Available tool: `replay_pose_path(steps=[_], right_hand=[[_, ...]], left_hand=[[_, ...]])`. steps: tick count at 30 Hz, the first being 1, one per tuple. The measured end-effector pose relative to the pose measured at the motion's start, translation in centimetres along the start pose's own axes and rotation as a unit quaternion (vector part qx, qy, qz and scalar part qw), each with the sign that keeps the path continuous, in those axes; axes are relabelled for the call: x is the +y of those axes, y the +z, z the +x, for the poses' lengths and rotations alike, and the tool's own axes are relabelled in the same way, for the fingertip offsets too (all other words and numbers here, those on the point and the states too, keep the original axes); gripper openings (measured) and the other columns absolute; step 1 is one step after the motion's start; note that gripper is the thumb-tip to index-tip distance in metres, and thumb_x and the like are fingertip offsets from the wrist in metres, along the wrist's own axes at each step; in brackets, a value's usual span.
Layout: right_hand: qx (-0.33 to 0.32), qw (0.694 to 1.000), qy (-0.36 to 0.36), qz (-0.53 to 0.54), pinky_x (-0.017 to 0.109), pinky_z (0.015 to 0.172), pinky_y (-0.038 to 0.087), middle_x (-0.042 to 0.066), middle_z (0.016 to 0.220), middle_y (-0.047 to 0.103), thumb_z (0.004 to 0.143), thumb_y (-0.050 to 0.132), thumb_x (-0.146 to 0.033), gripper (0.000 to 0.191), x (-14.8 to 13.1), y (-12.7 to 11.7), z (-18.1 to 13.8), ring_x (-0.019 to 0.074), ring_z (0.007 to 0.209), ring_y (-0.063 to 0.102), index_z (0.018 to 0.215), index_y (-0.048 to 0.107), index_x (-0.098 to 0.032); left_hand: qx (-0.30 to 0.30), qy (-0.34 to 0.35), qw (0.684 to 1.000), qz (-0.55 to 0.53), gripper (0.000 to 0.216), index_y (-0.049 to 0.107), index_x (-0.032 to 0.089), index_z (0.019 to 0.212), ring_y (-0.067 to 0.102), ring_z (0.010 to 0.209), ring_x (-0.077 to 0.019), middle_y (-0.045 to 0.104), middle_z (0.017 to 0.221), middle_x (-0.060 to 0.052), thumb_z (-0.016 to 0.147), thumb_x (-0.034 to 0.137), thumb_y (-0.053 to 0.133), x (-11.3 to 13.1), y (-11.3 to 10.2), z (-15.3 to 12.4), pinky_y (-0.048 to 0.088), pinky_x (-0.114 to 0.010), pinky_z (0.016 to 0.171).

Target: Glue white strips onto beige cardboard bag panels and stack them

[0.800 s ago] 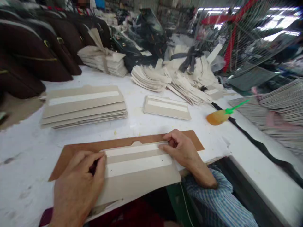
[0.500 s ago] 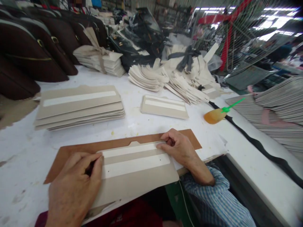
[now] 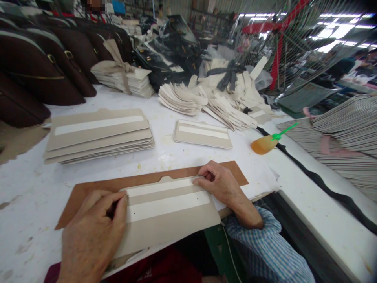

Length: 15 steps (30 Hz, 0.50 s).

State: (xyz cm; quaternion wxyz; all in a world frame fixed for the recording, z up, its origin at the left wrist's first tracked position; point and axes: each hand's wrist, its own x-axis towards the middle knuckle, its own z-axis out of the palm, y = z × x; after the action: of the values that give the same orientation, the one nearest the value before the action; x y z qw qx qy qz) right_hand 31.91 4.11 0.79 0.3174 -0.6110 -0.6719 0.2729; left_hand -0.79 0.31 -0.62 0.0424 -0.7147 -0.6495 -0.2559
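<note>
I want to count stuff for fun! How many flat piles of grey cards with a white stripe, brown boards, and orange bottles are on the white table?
Grey card piles with a white stripe: 2
Brown board: 1
Orange bottle: 1
Total: 4

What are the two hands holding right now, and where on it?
Both press on the grey board: left hand on its left end, right hand at its upper right corner. Neither lifts it.

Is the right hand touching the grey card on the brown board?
Touching. The head view shows the right hand with its fingertips pressed on the top right corner of the grey card, no gap between them.
</note>
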Motion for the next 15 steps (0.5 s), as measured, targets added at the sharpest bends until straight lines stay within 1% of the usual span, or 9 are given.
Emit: replay_pose_path(steps=[4,6,8,10,12,14,15], right_hand=[[0.001,0.999,0.025,0.024,0.027,0.057,0.037,-0.004,0.069,0.058,0.076,0.083,-0.022,0.016,0.2,0.1,0.2,0.0120,0.060,0.047,0.073,0.067,-0.021],[0.008,0.995,0.063,0.080,0.027,0.054,0.035,-0.004,0.064,0.058,0.077,0.083,-0.033,0.019,0.5,-0.2,0.1,0.0126,0.057,0.048,0.075,0.068,-0.022],[0.049,0.981,0.095,0.161,0.027,0.052,0.034,-0.006,0.057,0.054,0.083,0.078,-0.045,0.027,0.9,-0.8,-0.3,0.0123,0.052,0.045,0.078,0.066,-0.022],[0.120,0.963,0.100,0.219,0.027,0.053,0.033,-0.007,0.053,0.049,0.090,0.072,-0.052,0.034,1.4,-1.7,-1.0,0.0116,0.051,0.042,0.077,0.063,-0.022],[0.179,0.953,0.091,0.228,0.026,0.055,0.034,-0.007,0.054,0.049,0.093,0.070,-0.053,0.036,1.7,-2.5,-1.9,0.0114,0.052,0.042,0.076,0.062,-0.022],[0.190,0.959,0.073,0.198,0.027,0.057,0.037,-0.005,0.059,0.053,0.095,0.070,-0.050,0.034,1.5,-2.8,-2.9,0.0123,0.056,0.047,0.077,0.063,-0.022],[0.183,0.967,0.052,0.170,0.028,0.059,0.040,-0.004,0.063,0.056,0.096,0.068,-0.047,0.031,1.3,-2.7,-3.3,0.0133,0.060,0.051,0.078,0.065,-0.022]], left_hand=[[-0.016,-0.015,1.000,-0.001,0.022,0.071,0.028,0.095,0.068,0.084,-0.0203,0.070,0.097,0.000,0.101,0.039,0.054,0.1,0.1,0.0,0.051,-0.034,0.068],[-0.011,-0.019,1.000,0.000,0.023,0.071,0.027,0.094,0.068,0.083,-0.0211,0.070,0.097,-0.001,0.101,0.038,0.052,0.4,0.1,0.1,0.051,-0.035,0.069],[0.007,-0.017,1.000,-0.004,0.025,0.071,0.026,0.092,0.068,0.082,-0.0214,0.070,0.095,-0.002,0.101,0.037,0.051,0.8,0.1,0.2,0.050,-0.035,0.068],[0.028,-0.009,1.000,-0.006,0.025,0.071,0.025,0.092,0.068,0.082,-0.0217,0.069,0.092,-0.002,0.101,0.035,0.051,1.3,0.0,0.3,0.049,-0.035,0.065],[0.066,-0.002,0.998,0.002,0.022,0.072,0.023,0.094,0.067,0.080,-0.0223,0.068,0.091,-0.003,0.100,0.034,0.054,1.6,-0.1,0.5,0.047,-0.035,0.063],[0.115,0.020,0.993,0.006,0.017,0.072,0.020,0.098,0.066,0.080,-0.0227,0.067,0.092,-0.005,0.099,0.031,0.058,1.9,-0.2,0.6,0.049,-0.035,0.064],[0.136,0.050,0.989,0.000,0.015,0.071,0.019,0.099,0.066,0.081,-0.0231,0.067,0.093,-0.006,0.098,0.028,0.060,2.1,-0.3,0.6,0.051,-0.036,0.068]])
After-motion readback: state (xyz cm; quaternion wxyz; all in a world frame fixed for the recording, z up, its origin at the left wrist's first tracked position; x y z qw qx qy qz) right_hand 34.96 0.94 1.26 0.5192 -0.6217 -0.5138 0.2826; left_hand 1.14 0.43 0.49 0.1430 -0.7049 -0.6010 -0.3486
